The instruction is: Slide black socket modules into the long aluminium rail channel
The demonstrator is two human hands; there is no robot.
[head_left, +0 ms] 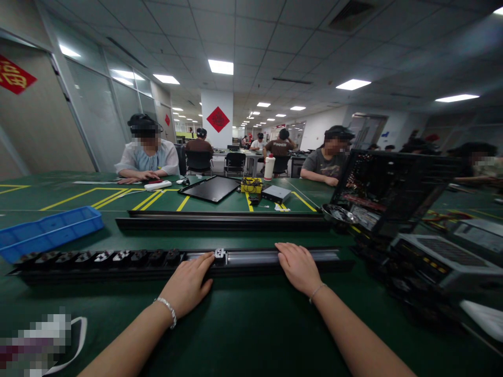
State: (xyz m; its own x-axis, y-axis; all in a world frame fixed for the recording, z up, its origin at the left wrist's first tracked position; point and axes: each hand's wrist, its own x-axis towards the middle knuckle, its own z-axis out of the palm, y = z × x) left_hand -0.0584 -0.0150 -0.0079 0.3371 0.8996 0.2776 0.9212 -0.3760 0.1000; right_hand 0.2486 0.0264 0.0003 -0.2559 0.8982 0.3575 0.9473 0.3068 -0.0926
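Note:
A long black rail [243, 271] with a pale channel along its top lies across the table in front of me. Side by side on its left part sit several black and white plug-like modules [104, 257], prongs facing up. My left hand [187, 285] rests over the rail, fingers stretched out flat. Its fingertips are beside a single small white module [219, 255] in the channel; whether they touch it I cannot tell. Farther right, my right hand [299, 268] lies across the rail with its fingers extended, holding nothing visible.
Behind lies another black rail [223, 222]. A blue bin [51, 230] stands left; an open computer case [393, 183], a metal bowl [338, 213] and a power supply unit [444, 256] are right. A flat black panel [212, 188] lies beyond. People sit across the table.

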